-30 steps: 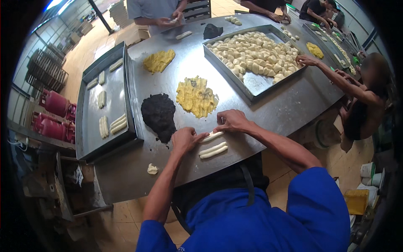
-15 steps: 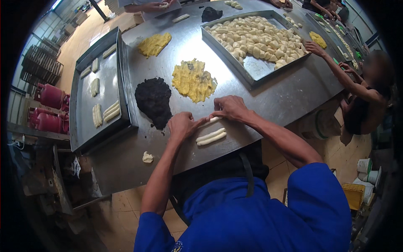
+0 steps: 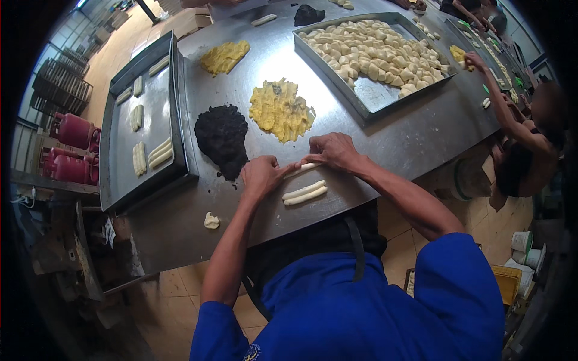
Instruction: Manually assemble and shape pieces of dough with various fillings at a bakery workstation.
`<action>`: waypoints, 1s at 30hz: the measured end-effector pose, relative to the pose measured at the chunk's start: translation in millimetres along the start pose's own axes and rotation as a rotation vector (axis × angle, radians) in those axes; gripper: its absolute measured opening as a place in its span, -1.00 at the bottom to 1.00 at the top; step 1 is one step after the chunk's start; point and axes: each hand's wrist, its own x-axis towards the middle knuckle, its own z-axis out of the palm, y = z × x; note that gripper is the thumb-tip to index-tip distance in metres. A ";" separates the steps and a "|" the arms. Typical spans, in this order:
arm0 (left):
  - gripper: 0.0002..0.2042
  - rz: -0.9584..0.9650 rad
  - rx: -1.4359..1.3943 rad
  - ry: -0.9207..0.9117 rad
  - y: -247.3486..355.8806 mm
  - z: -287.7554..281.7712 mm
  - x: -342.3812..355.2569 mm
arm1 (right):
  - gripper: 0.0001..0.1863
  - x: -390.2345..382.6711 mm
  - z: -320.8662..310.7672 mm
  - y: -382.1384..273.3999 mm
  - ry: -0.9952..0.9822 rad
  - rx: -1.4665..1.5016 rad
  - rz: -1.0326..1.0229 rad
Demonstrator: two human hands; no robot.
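My left hand [image 3: 262, 175] and my right hand [image 3: 335, 150] meet over a thin pale dough roll [image 3: 304, 170] on the steel table. Both have their fingers curled and their thumbs pressed at the roll, partly covering it. Closer to me, two finished-looking dough sticks [image 3: 304, 193] lie side by side, touching. Beyond my hands spreads a lumpy yellow filling [image 3: 280, 111], and a dark crumbly filling mound [image 3: 221, 141] sits by my left hand. A small dough scrap [image 3: 211, 221] rests left of my left forearm.
At left, a metal tray [image 3: 186, 144] bears several dough sticks. A big tray [image 3: 376, 111] full of dough pieces stands at far right. Another yellow heap [image 3: 224, 57] and dark lump [image 3: 309, 15] lie farther off. A co-worker's arm [image 3: 497, 90] reaches over the table's right side.
My hands stay at the dough roll with only a slight shift. The co-worker's hand at right has moved from the big tray's corner to the far yellow heap. The whole view has tilted slightly.
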 end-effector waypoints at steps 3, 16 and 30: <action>-0.28 -0.028 0.035 -0.003 -1.4 2.6 5.1 | -0.42 4.5 -8.8 -4.9 -0.078 0.005 0.045; -0.27 -0.011 0.004 -0.031 -12.7 1.5 10.6 | -0.45 17.2 -5.6 -11.0 -0.129 -0.158 -0.033; -0.43 -0.062 -0.091 0.078 -17.6 -1.0 -2.9 | -0.47 7.4 -4.1 -7.0 0.050 0.115 -0.003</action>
